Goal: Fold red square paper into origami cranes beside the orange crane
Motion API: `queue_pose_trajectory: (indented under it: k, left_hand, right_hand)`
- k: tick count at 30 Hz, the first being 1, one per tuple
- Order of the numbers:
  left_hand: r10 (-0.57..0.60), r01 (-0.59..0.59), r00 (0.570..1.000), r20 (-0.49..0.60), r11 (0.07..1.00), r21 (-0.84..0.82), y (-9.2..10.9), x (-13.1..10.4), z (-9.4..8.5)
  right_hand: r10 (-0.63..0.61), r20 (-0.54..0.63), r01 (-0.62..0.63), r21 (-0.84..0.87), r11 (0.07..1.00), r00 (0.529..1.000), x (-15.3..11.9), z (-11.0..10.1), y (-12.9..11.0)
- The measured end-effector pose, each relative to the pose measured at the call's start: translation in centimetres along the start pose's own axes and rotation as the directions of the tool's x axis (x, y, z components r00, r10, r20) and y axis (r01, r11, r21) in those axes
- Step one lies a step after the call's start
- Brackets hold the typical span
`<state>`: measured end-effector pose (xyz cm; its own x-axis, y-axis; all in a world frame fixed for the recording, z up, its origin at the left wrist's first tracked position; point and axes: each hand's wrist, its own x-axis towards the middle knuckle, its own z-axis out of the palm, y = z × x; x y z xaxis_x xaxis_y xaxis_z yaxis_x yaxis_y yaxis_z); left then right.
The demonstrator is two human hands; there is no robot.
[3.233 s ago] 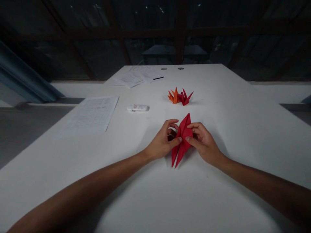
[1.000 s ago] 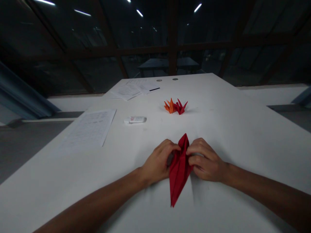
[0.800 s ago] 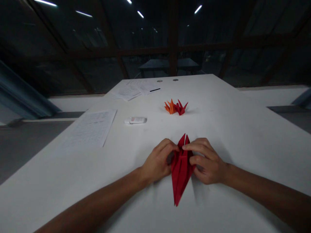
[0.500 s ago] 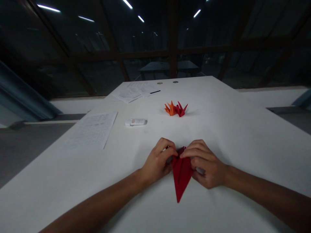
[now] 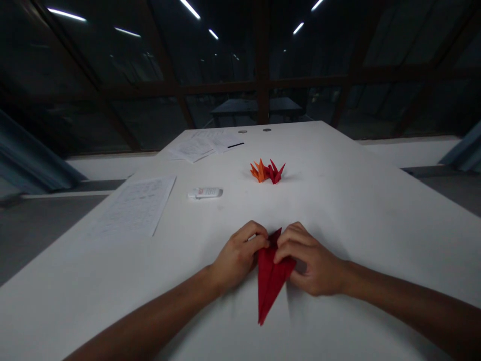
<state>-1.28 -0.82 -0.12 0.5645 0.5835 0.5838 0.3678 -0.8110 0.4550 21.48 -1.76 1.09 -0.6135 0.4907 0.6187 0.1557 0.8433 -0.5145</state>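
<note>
A folded piece of red origami paper is held between both hands, its long point hanging toward me and a shorter tip sticking up at the top. My left hand pinches its upper left edge between thumb and fingers. On the other side, my right hand grips the upper right, with fingertips lying on the paper's face and the thumb hidden behind. Beyond the hands, an orange paper crane and a red paper crane stand side by side, touching or nearly so.
Left of the cranes lies a white, tube-like item with small print. A printed sheet rests along the left side of the white table. More papers overlap at the far left, near two round discs at the back edge.
The red paper has turned slightly, its long point swinging left and nearer to me. A tip now shows between the hands. My right fingers have shifted on its face, and the view has moved slightly.
</note>
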Motion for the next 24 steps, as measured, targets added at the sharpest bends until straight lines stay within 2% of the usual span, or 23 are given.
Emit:
queue_pose_trajectory:
  k: [10, 24]
  left_hand:
    - [-0.019, 0.019, 0.999, 0.037, 1.000, -0.003, -0.02, 0.22, -0.16]
    - [-0.027, 0.028, 0.999, 0.026, 1.000, -0.013, -0.59, -0.13, 0.24]
  right_hand:
    - [0.105, 0.054, -0.103, -0.030, 0.994, 0.993, -0.37, 0.16, 0.34]
    - [0.192, 0.043, -0.192, -0.020, 0.981, 0.980, -0.33, 0.28, 0.52]
